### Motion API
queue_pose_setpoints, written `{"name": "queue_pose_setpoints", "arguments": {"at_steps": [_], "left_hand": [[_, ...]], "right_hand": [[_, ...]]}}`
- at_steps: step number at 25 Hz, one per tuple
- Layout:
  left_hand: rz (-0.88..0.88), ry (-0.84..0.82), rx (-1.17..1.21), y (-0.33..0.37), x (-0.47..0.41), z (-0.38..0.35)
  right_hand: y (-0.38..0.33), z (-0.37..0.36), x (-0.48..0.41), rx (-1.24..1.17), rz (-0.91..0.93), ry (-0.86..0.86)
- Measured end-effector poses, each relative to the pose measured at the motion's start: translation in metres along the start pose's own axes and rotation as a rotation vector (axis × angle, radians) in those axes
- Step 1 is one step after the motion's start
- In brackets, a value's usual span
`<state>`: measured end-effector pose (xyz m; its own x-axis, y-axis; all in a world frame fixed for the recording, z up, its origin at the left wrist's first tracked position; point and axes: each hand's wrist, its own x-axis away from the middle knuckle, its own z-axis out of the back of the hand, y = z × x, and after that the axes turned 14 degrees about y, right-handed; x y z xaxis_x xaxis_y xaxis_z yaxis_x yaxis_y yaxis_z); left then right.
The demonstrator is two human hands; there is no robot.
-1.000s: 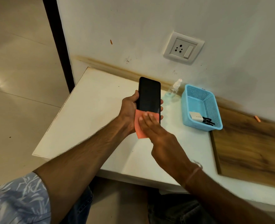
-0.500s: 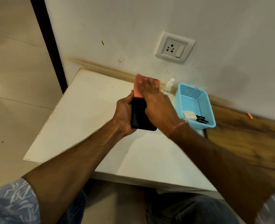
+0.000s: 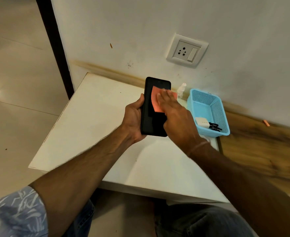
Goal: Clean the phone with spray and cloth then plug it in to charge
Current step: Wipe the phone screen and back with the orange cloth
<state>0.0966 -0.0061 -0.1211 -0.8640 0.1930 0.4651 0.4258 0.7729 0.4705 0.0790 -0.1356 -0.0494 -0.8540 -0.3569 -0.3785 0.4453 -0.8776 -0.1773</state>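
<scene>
No writing can be read on anything here; the small print on the charger is too blurred to make out. The right hand (image 3: 175,115) lies flat with its fingers (image 3: 164,96) together, pressing an orange cloth (image 3: 155,101) against the upper part of the dark screen of the phone (image 3: 153,108). The left hand (image 3: 134,120) holds the phone from its left side and back, thumb along the left edge and the other fingers wrapped behind, so it is clamped on the phone, which stands nearly upright above the white table (image 3: 93,120). Just right of the phone, partly hidden by the right hand, a clear spray bottle (image 3: 181,88) stands on the table against the wall. Right of the phone and beyond the bottle sits a blue basket (image 3: 209,103), holding a white charger (image 3: 202,122) and a black cable (image 3: 214,127). Above and right of the phone, a white socket (image 3: 187,50) with a switch is set in the wall.
</scene>
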Motion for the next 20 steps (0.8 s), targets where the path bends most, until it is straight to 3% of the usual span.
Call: {"name": "queue_pose_setpoints", "arguments": {"at_steps": [3,9,17,20], "left_hand": [[-0.005,-0.002,0.025,0.001,0.001,0.003],[0.055,-0.154,0.062,0.004,0.002,0.006],[0.021,-0.089,0.013,-0.001,0.006,0.002],[0.048,-0.16,0.044,0.002,0.008,0.004]], "right_hand": [[-0.011,-0.009,-0.011,-0.016,-0.016,0.035],[-0.009,-0.006,0.083,-0.045,0.311,-0.074],[-0.02,-0.019,0.049,-0.056,0.071,0.13],[-0.03,-0.033,0.071,-0.054,0.193,0.068]]}}
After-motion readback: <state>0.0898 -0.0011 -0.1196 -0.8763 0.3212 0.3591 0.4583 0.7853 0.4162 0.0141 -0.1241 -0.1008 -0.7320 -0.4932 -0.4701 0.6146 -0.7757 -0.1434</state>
